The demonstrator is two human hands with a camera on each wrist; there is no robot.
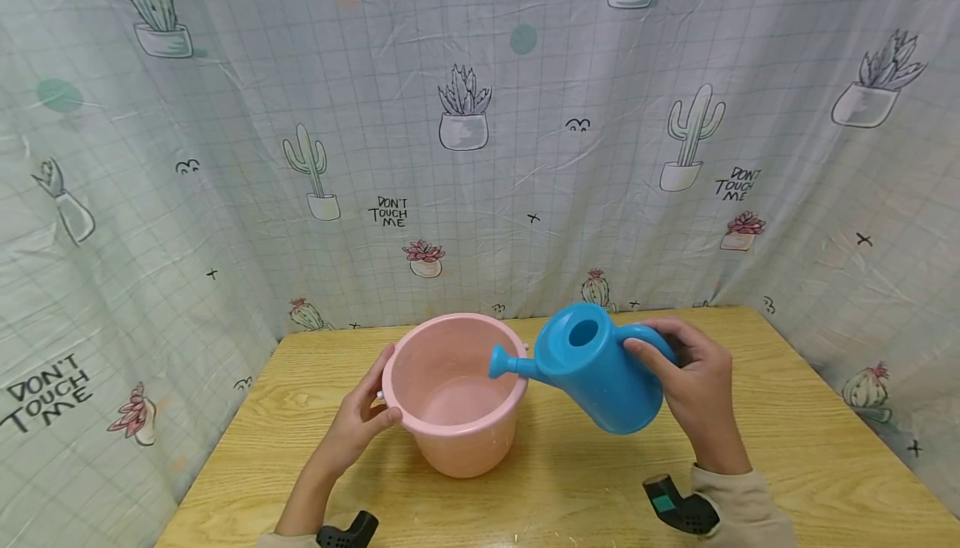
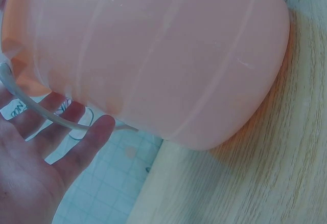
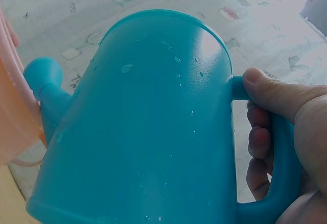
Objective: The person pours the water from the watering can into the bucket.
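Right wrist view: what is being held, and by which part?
The blue watering can, held by its handle, with the right hand curled round it.

A pink bucket (image 2: 153, 55) stands on the counter (image 2: 245, 175) (wood-grained). The left hand (image 2: 33, 155) spreads its fingers by the pale handle (image 2: 39, 109).

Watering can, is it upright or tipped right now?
Tipped: in the head view, the watering can leans, its top and spout toward the bucket.

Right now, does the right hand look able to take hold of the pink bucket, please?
Probably not: the right hand is curled round the handle of the blue watering can, whose body lies between that hand and the pink bucket.
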